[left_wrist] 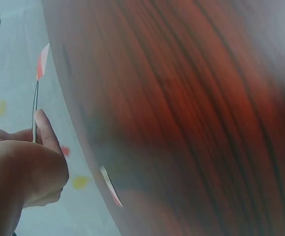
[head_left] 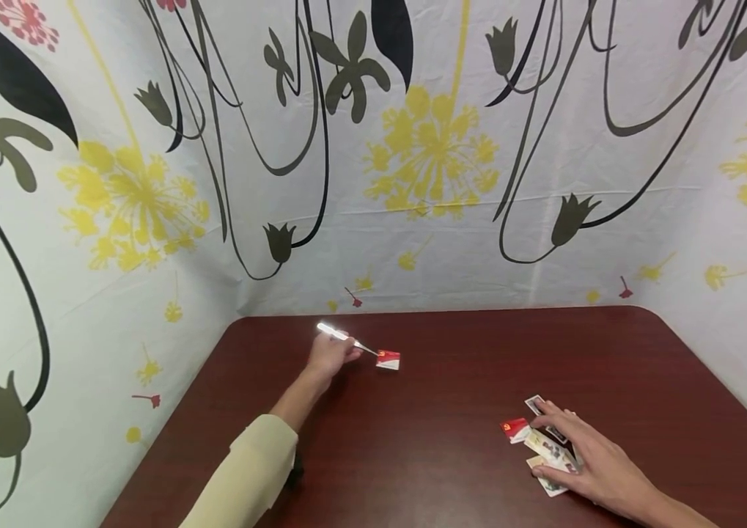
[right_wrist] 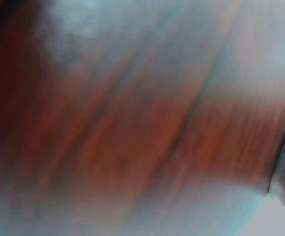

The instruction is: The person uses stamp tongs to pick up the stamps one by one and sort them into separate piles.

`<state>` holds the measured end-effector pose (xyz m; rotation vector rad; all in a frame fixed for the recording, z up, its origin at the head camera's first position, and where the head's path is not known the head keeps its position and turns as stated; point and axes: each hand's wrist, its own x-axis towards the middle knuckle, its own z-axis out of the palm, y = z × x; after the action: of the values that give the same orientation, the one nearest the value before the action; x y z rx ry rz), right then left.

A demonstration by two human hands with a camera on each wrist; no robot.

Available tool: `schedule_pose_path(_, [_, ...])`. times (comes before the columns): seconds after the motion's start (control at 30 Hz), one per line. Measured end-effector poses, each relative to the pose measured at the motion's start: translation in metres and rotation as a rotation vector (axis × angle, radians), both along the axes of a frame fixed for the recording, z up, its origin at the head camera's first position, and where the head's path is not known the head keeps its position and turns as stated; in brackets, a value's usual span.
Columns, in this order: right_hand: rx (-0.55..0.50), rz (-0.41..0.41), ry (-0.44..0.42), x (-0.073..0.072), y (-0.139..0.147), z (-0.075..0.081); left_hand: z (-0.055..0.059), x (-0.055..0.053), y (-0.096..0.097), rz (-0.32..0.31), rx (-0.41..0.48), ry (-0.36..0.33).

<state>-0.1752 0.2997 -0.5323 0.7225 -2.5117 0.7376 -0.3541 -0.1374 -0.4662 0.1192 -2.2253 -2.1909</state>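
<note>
Being gripped between the fingers and thumb of the left hand (head_left: pixel 329 353), slim tweezers (head_left: pixel 333 331) are pointed to the right, and at their tips a small red-and-white card (head_left: pixel 388 360) is held. In the left wrist view this card is seen against the patterned cloth (head_left: pixel 439 154), raised off the brown surface (head_left: pixel 452 411). The right hand (head_left: pixel 600 462) is spread, with fingers loosely bent, over several small cards nearer to the person. Among these, another red card (head_left: pixel 514 430) is placed at the left side, beside a pale yellowish card (head_left: pixel 547 446); one more pale card (head_left: pixel 550 480) is partly covered by the thumb. By the right wrist camera, mostly blurred surface is shown.
</note>
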Motion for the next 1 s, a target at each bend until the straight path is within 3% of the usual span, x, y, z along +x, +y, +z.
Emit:
schedule_pose_path(0.23, [0.003,-0.012,0.000,0.000,0.000,-0.002,-0.002,-0.001,-0.044,0.062,-0.104,-0.015])
schedule_pose_path(0.37, [0.001,-0.015,-0.005,0.001,0.000,-0.002,0.000,-0.001,-0.062,0.083,-0.117,-0.021])
schedule_pose_path(0.5, [0.000,-0.020,-0.010,0.001,-0.001,-0.001,0.003,-0.002,-0.075,0.107,-0.144,-0.030])
schedule_pose_path(0.7, [0.003,-0.025,-0.002,0.002,-0.001,-0.001,0.003,-0.004,-0.091,0.132,-0.253,-0.053])
schedule_pose_path(1.0, [0.000,-0.003,0.028,0.001,0.000,0.000,0.000,-0.003,-0.109,0.133,-0.344,-0.050])
